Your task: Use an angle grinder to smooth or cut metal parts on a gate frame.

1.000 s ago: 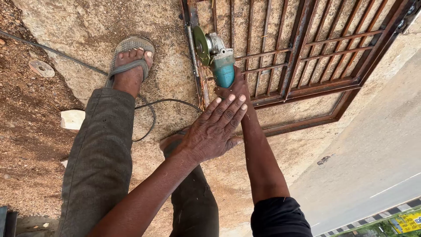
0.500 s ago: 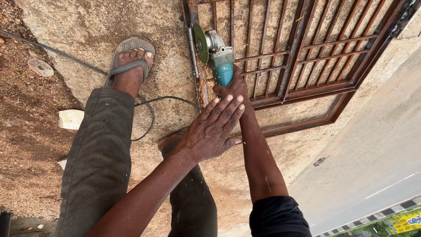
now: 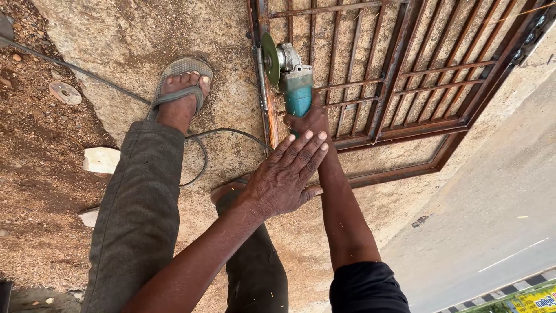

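Fingers of the right hand [image 3: 310, 120] wrap tightly around the teal body of an angle grinder [image 3: 289, 78], whose green disc [image 3: 269, 59] stands on edge against the upright side bar of a rusty metal gate frame [image 3: 405, 93] lying flat on the ground. The left hand [image 3: 284, 179] is open, its fingers [image 3: 307, 152] stretched flat and pressed over the right wrist, holding nothing. A sandalled foot [image 3: 179, 95] rests on the rough concrete [image 3: 133, 46] left of the grinder, a black cable [image 3: 220, 134] curving just beside it.
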